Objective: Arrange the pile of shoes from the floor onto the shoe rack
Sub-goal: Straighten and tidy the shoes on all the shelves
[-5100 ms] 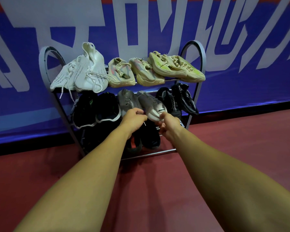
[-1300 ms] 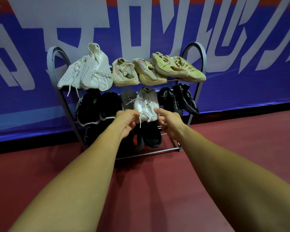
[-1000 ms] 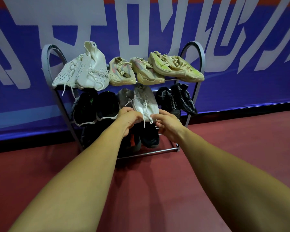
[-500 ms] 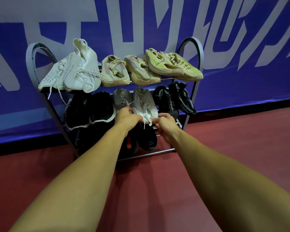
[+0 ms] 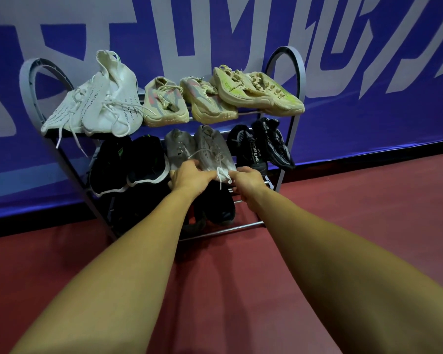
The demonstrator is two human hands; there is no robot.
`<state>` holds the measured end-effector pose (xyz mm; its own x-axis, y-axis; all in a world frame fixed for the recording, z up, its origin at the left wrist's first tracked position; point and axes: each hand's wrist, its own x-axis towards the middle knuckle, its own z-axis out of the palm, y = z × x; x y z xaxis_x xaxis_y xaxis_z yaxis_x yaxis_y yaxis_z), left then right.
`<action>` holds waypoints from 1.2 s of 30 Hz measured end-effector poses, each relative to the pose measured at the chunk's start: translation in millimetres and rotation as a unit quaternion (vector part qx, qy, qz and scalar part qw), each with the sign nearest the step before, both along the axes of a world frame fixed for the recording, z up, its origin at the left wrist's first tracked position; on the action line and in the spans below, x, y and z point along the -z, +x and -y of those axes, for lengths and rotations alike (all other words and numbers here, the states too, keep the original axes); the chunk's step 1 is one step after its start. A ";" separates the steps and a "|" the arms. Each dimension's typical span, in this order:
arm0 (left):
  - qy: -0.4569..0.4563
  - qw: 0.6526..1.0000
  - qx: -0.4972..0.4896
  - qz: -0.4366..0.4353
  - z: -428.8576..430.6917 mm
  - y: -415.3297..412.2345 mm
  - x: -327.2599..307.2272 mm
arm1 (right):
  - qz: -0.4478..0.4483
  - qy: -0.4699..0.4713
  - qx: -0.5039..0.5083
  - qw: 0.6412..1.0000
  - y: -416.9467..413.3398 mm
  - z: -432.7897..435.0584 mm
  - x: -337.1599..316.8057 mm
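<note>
The left hand and right hand cover the toe of the grey lace-up sneaker. Dark shoes on the bottom tier sit in shadow behind the forearms, details unreadable. The large white lettering on the blue banner is cut off at the top edge.

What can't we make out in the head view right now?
- Bottom shelf shoes: dark, in shadow, partly behind both forearms; count unclear.
- Grey shoe toe: covered by left hand and right hand.
- Floor pile: none in frame; near floor cut off by lower edge.
</note>
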<state>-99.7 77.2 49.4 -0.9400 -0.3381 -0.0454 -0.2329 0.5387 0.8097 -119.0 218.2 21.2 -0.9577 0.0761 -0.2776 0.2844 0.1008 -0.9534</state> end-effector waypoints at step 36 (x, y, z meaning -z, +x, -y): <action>-0.294 0.944 0.150 -0.024 -72.3 -21.8 3.8 | -0.001 0.006 0.103 0.995 -30.5 -56.1 13.3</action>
<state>-121.5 149.5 45.6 -0.9937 -0.0103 0.1115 0.0304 0.9337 0.3567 -149.5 274.3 7.9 -0.9219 0.2744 -0.2737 0.2985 0.0525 -0.9530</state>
